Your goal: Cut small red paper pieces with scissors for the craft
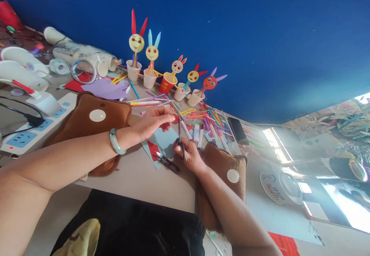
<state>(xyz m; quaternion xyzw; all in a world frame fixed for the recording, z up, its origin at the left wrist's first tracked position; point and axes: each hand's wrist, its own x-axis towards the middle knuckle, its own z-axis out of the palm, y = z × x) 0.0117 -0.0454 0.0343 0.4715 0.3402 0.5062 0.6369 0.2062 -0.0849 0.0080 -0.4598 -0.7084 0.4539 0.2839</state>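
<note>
My left hand [154, 123], with a green bangle on its wrist, pinches a small red piece [175, 119] between thumb and fingers. Close to its right, my right hand [189, 156] grips black-handled scissors [179, 127], blades pointing up beside the red piece. Whether the blades touch the piece cannot be made out. Below the hands lie light blue paper [166, 142], a red paper scrap [153, 150] and black thread snips [167, 162].
Five cups with rabbit-eared paper faces [152, 52] stand along the blue wall. Coloured sticks and markers [196, 133] lie behind my hands. Brown cushions [111, 115] flank them. A power strip [21, 136] is at left, a phone [238, 131] at right.
</note>
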